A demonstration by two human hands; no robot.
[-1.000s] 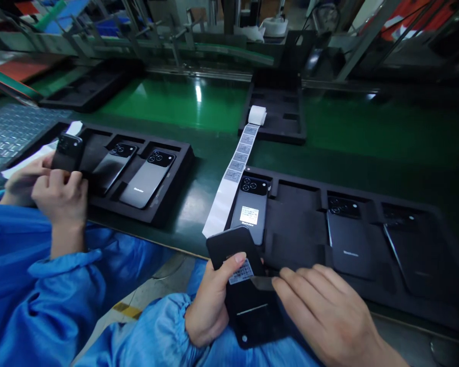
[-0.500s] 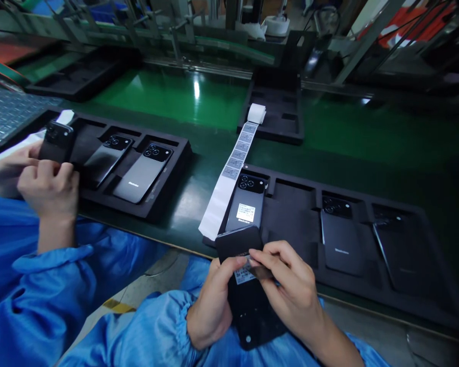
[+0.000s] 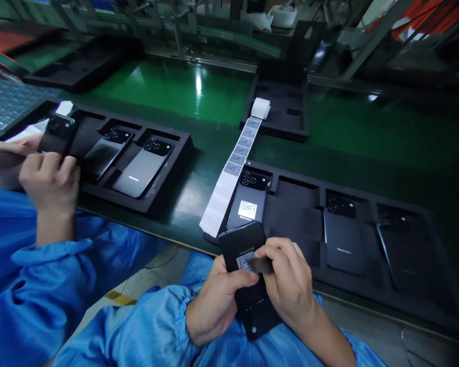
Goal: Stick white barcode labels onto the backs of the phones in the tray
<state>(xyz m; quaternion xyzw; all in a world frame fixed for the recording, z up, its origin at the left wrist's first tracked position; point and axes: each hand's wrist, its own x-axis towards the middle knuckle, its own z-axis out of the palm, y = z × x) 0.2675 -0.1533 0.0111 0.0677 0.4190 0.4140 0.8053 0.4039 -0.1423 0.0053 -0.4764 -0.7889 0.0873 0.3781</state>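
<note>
1. The left hand (image 3: pixel 214 300) is gripping a dark phone (image 3: pixel 248 275) from below at lower centre of the frame, thumb pressed beside a white label (image 3: pixel 245 261) on its back, likely steadying it.
2. The right hand (image 3: pixel 290 285) is pinching a small dark tab (image 3: pixel 260 264) at the label's edge, fingers closed on it, apparently smoothing or peeling there.
3. The phone is being held above the lap, tilted toward the camera, just below the near tray (image 3: pixel 298 239).
4. That tray is holding a labelled phone (image 3: pixel 248 204) and two others to the right.
5. A label strip (image 3: pixel 229 178) is running up the belt (image 3: pixel 183 97) to a roll (image 3: pixel 260 107), lying beside the tray, not blocking the hands.
6. At left, a co-worker's hands (image 3: pixel 42 173) are holding another phone (image 3: pixel 57 135) over a second tray (image 3: pixel 168 173).
</note>
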